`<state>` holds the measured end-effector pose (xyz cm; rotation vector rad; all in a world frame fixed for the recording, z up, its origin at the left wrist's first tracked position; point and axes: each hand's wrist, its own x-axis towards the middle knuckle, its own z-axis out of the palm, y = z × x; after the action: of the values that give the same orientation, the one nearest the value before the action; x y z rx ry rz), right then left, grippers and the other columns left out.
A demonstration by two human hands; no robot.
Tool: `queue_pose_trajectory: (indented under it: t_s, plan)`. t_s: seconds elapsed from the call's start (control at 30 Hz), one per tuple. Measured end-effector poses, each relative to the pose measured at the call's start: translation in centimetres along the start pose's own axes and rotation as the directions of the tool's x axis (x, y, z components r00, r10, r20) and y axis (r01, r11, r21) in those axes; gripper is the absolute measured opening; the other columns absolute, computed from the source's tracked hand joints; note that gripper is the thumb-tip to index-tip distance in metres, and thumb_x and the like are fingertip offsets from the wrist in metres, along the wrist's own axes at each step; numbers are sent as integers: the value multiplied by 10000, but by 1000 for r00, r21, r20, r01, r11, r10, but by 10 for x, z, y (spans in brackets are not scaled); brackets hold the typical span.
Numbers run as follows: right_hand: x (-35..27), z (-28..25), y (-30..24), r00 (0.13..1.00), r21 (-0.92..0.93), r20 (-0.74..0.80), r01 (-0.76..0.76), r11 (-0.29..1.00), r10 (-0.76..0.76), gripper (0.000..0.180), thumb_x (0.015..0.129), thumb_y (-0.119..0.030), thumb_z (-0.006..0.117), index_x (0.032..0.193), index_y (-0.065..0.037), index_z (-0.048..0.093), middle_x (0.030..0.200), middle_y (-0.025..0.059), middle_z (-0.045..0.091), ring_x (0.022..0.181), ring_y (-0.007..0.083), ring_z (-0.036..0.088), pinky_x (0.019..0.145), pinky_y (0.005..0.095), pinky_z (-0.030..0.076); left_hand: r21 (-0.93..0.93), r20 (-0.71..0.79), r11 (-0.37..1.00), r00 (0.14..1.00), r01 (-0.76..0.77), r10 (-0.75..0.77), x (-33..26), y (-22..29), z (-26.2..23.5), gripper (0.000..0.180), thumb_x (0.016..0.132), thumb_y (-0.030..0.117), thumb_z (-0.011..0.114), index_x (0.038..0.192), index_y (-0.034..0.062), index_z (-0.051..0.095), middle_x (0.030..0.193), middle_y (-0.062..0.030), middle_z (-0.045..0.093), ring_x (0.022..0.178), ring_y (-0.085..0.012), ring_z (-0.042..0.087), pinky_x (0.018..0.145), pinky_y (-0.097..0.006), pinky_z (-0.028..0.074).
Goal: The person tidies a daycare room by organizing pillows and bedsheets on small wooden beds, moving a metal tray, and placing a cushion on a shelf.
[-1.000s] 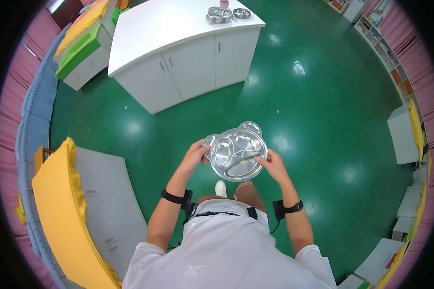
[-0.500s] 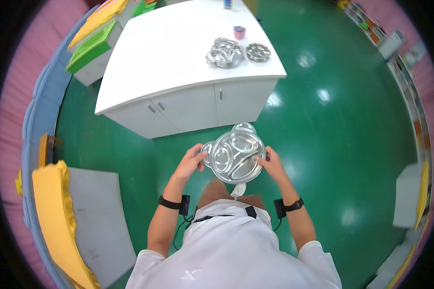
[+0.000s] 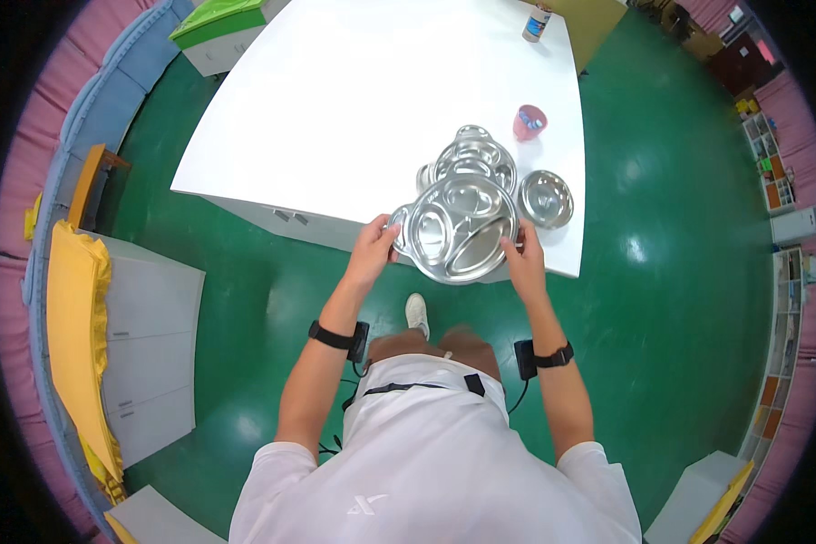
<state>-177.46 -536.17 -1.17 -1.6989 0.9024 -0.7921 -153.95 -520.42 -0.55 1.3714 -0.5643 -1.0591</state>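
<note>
Between my two hands I carry a shiny metal divided plate [image 3: 433, 234], round with two ear-like cups and several hollows. My left hand [image 3: 372, 251] is closed on its left ear, and my right hand [image 3: 524, 260] grips the right rim with the thumb on top. The plate hangs over the near edge of the white table [image 3: 335, 109]. Behind it, partly covered from view, more divided plates [image 3: 506, 161] of the same shape lie on the tabletop. To their right sits a round metal bowl [image 3: 548, 199], one or several nested.
A pink cup [image 3: 529, 123] with small things inside stands beyond the bowl, and a can [image 3: 536, 24] near the far right corner. White cabinets [image 3: 154, 335] with a yellow cover are at my left. Green floor [image 3: 662, 299] surrounds the table.
I have come closer to the table, and the divided plate in my hands has moved from above the floor to the table's near edge. Both hands still hold it.
</note>
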Motion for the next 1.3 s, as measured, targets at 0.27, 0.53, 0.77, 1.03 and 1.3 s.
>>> queue_pose_trajectory:
  t_s: [0.27,0.53,0.77,1.03,1.3]
  plan:
    - [138,-17,47,971,-487,143,237,841,-191,492,840,-112,602,1294,33,479,1271,238,434,1194,398,414,1020,471,342,62,-188,996,981,63,-50,103,4,36,146,959,160,512,959,23,561,673,2,532,524,-68,484,486,-232,387]
    - [144,-15,42,871,-566,449,449,692,-199,659,837,-97,591,1434,-4,327,1490,322,195,1315,504,256,1094,532,240,627,-510,773,801,98,312,96,1,63,288,841,121,620,1090,37,502,996,-163,519,697,-277,604,685,-398,505]
    - [118,28,-8,677,-468,681,696,544,-280,612,841,-170,604,1397,-18,399,1442,308,318,1347,493,257,1113,574,179,442,-652,868,745,226,138,41,-9,14,317,817,209,653,1062,45,536,1061,-163,499,796,-299,579,759,-409,482]
    - [43,175,-78,467,0,836,523,852,-287,61,855,-34,585,890,13,568,940,173,594,903,371,560,787,426,449,29,-668,976,731,214,-140,-119,-63,-133,284,913,262,598,779,14,633,754,-63,626,589,-126,557,544,-286,452]
    - [-54,369,-138,348,107,883,508,855,-316,99,823,-54,639,807,16,570,847,160,580,840,369,553,732,431,435,-36,-789,985,600,168,-131,-291,-25,-302,328,906,288,610,685,46,603,622,-20,586,538,-87,505,502,-247,398]
